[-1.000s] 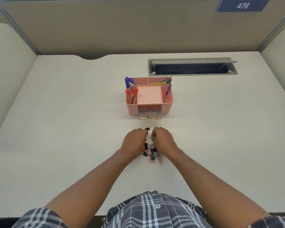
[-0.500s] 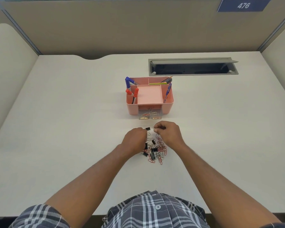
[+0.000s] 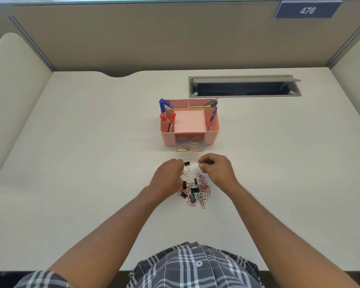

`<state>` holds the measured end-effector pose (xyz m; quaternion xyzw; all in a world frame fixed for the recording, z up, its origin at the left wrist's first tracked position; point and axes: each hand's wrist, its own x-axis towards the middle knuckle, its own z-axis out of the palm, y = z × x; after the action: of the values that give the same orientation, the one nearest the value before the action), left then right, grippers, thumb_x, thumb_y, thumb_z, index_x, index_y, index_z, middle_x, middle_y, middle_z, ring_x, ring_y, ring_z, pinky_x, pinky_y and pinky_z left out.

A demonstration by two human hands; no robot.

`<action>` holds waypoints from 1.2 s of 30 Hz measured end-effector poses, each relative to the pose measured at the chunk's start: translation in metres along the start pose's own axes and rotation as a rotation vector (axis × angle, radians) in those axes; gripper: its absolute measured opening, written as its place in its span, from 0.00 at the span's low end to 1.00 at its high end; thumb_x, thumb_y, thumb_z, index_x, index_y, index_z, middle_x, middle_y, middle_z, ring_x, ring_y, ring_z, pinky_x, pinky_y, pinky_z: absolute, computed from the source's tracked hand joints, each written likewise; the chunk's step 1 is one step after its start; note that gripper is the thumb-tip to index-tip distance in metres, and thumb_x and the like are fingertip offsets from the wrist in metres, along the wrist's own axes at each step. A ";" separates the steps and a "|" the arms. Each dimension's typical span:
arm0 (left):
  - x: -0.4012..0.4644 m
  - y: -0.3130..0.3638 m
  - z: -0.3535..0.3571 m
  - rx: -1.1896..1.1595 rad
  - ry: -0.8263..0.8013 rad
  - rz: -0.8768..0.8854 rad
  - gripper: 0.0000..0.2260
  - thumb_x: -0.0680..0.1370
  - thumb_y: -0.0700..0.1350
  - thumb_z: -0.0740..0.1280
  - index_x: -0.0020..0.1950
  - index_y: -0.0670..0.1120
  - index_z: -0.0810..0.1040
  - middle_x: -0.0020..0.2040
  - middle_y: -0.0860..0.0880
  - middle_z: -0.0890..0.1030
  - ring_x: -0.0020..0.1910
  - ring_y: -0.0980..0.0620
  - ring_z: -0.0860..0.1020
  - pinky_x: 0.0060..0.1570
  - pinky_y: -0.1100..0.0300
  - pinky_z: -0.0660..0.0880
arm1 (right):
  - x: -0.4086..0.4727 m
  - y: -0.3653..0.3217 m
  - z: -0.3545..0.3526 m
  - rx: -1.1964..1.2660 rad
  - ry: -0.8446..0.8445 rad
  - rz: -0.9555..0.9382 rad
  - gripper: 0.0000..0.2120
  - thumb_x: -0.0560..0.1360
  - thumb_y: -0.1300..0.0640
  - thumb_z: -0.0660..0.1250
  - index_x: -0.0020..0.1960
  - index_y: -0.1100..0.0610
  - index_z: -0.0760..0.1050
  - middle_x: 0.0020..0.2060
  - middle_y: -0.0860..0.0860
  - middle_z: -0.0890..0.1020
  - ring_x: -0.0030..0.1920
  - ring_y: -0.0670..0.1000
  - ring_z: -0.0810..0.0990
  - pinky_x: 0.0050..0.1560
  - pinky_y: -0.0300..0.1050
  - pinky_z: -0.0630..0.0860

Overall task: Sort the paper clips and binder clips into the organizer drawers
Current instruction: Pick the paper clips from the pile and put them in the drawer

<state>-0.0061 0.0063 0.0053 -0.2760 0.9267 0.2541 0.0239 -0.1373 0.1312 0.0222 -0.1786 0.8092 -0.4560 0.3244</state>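
Head view: right hand (image 3: 216, 169), grip pinched on a silver paper clip (image 3: 198, 164) near worktop centre. Left hand (image 3: 168, 175), fingers curled, contents not discernible; black binder clip (image 3: 187, 164) just beside its fingertips. Organizer drawer (image 3: 190, 145) open straight ahead toward far edge, nearer right hand. Mixed clip pile (image 3: 195, 193) between wrists. Pale worktop (image 3: 92, 163), partitioned cubicle.
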 end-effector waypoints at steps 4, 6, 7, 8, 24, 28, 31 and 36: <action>0.003 -0.001 -0.001 -0.143 0.047 -0.092 0.04 0.78 0.38 0.64 0.45 0.46 0.75 0.43 0.49 0.79 0.43 0.47 0.76 0.42 0.53 0.74 | 0.000 -0.005 -0.002 0.029 0.002 -0.006 0.05 0.72 0.65 0.71 0.45 0.56 0.83 0.39 0.50 0.85 0.41 0.50 0.84 0.52 0.48 0.82; 0.003 0.000 -0.002 -0.232 0.103 -0.088 0.04 0.78 0.38 0.65 0.48 0.46 0.78 0.44 0.49 0.81 0.44 0.48 0.77 0.44 0.53 0.75 | -0.002 -0.007 -0.003 0.044 0.004 -0.016 0.06 0.72 0.66 0.71 0.44 0.56 0.83 0.39 0.50 0.85 0.41 0.49 0.83 0.53 0.49 0.82; 0.002 0.001 -0.003 -0.285 0.143 -0.078 0.05 0.78 0.38 0.65 0.48 0.45 0.79 0.44 0.49 0.81 0.44 0.48 0.77 0.45 0.54 0.76 | -0.002 -0.009 -0.003 0.062 0.010 -0.026 0.07 0.71 0.66 0.71 0.44 0.56 0.83 0.39 0.50 0.85 0.41 0.49 0.83 0.54 0.50 0.82; 0.001 0.002 -0.005 -0.341 0.190 -0.064 0.05 0.78 0.37 0.65 0.48 0.45 0.79 0.43 0.49 0.81 0.43 0.49 0.77 0.45 0.55 0.76 | -0.003 -0.011 -0.003 0.086 0.022 -0.046 0.07 0.71 0.66 0.70 0.44 0.56 0.83 0.39 0.50 0.85 0.41 0.49 0.83 0.54 0.50 0.82; 0.036 0.022 -0.044 -0.404 0.424 -0.010 0.07 0.78 0.38 0.66 0.50 0.46 0.83 0.44 0.50 0.84 0.42 0.52 0.80 0.45 0.55 0.79 | 0.025 -0.066 0.004 -0.234 0.130 -0.361 0.10 0.77 0.65 0.64 0.52 0.59 0.83 0.45 0.52 0.85 0.46 0.50 0.80 0.50 0.42 0.79; 0.014 0.011 -0.027 -0.338 0.459 0.068 0.05 0.78 0.37 0.65 0.48 0.46 0.80 0.42 0.51 0.81 0.40 0.53 0.76 0.40 0.59 0.75 | 0.013 -0.052 -0.006 -0.185 0.166 -0.392 0.08 0.76 0.63 0.66 0.50 0.57 0.84 0.43 0.48 0.85 0.44 0.47 0.81 0.48 0.37 0.77; -0.002 -0.001 -0.005 -0.172 0.322 0.090 0.06 0.78 0.39 0.66 0.52 0.45 0.81 0.46 0.48 0.82 0.46 0.49 0.77 0.46 0.56 0.74 | 0.003 -0.025 -0.010 -0.290 0.139 -0.312 0.06 0.76 0.60 0.66 0.47 0.54 0.82 0.41 0.46 0.84 0.43 0.47 0.80 0.45 0.40 0.76; 0.001 -0.014 0.013 0.135 0.100 0.177 0.10 0.76 0.38 0.68 0.56 0.44 0.83 0.44 0.45 0.79 0.45 0.42 0.74 0.43 0.50 0.73 | -0.001 0.021 0.002 -0.662 -0.062 -0.026 0.06 0.75 0.56 0.67 0.48 0.54 0.81 0.46 0.51 0.84 0.46 0.53 0.81 0.47 0.45 0.77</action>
<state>-0.0010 0.0020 -0.0132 -0.2030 0.9625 0.1780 -0.0263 -0.1354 0.1419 0.0038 -0.2986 0.9009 -0.1666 0.2675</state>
